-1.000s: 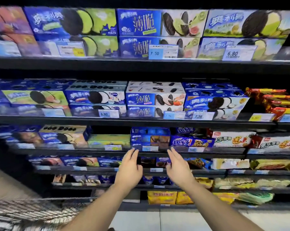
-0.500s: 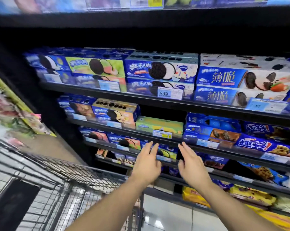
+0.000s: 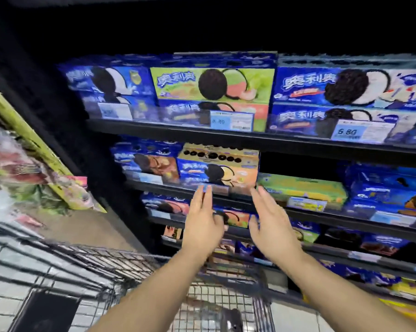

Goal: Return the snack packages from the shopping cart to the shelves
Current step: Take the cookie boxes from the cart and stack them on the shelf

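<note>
Both hands are up in front of the dark metal store shelves w/ nothing in either. The left hand is flat, fingers straight & together, tips level w/ the lower edge of the orange-and-blue cardboard cookie box; contact can't be judged thru the blur. The right hand is likewise flat & released, just beside the left, its fingertips near the flat green cardboard box. Vs a sec ago the view has swung left & down; the black wire shopping cart, then only a corner at the bottom left, now fills the lower left & runs under both forearms. The hands keep the same spread, empty pose, so nothing has been picked up in btw. My read: one shelving step is over & the person is turning back to the cart for the next item. Snack pkgs inside the cart can't be made out; thru the mesh there's mostly pale floor tile, plus a dark panel & a smeared dark shape low centre, too blurred to name. The bright crinkly plastic packets at far left seem to sit on a neighbouring display beyond the cart, but I can't tell for sure. Next the hands prob. need to drop into the basket, clearing its rim.
</note>
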